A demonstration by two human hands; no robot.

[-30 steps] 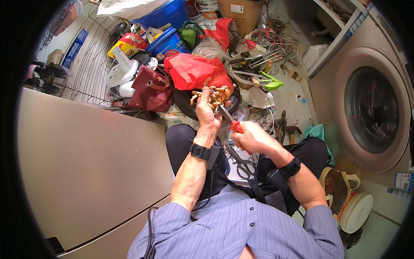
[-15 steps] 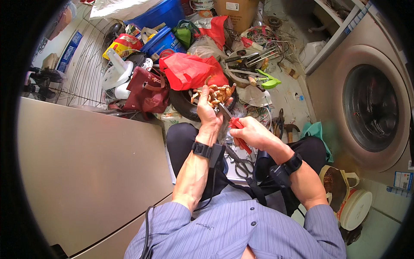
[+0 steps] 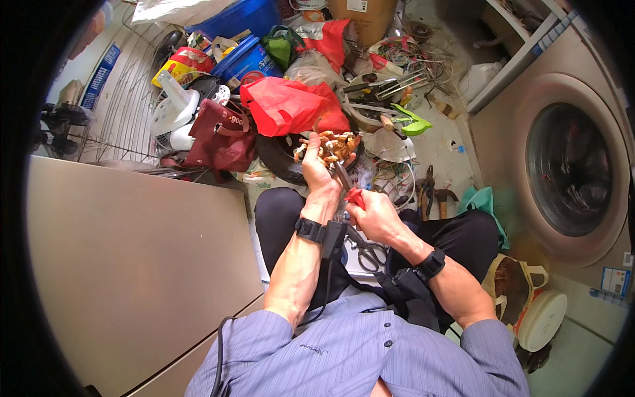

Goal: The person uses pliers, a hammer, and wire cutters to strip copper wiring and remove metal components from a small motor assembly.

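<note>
Copper coil (image 3: 333, 145) above left hand (image 3: 317, 173) grip

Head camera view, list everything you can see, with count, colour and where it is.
Copper-coloured wire bundle: one, orange-brown, held up in the left hand.
Red-handled tool: one, red grip with metal tip, in the right hand, tip at the bundle.
Scissors: one, dark, on the lap.
Red plastic bag: one, red, floor beyond the hands.
Maroon bag: one, dark red, left of the red bag.
Washing machine: one, grey, front-loading, right side.
Pliers: one pair, dark, floor right of the hands.
Blue tub: one, blue, top of view.
Left hand: one, gripping the bundle.
Right hand: one, gripping the tool.
</note>
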